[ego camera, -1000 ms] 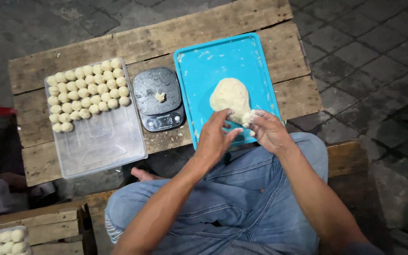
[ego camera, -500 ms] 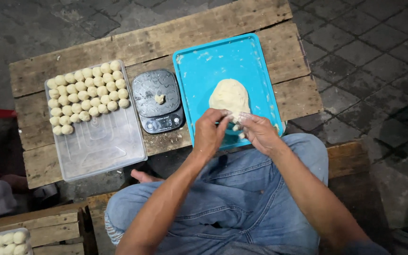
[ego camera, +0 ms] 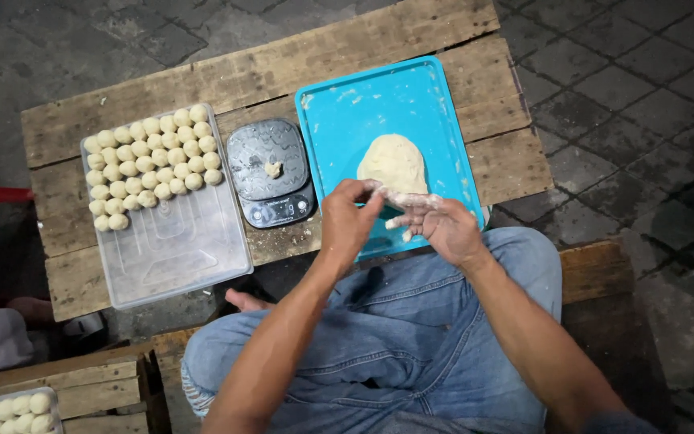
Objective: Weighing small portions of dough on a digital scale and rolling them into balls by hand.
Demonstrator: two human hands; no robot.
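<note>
Lying just beyond both hands [ego camera: 395, 217], dough [ego camera: 393, 163].

Dim even overhead light, sharp, soft shadows.

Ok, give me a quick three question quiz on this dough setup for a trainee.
1. True or false: the dough lump lies on the blue tray.
2. What sits on the scale: A) a small dough bit, B) a spoon, C) nothing?
3. Which container holds the rows of dough balls?

Key: 1 true. 2 A. 3 the clear plastic container, left of the scale. Left hand and right hand meet above the tray's near edge.
</note>
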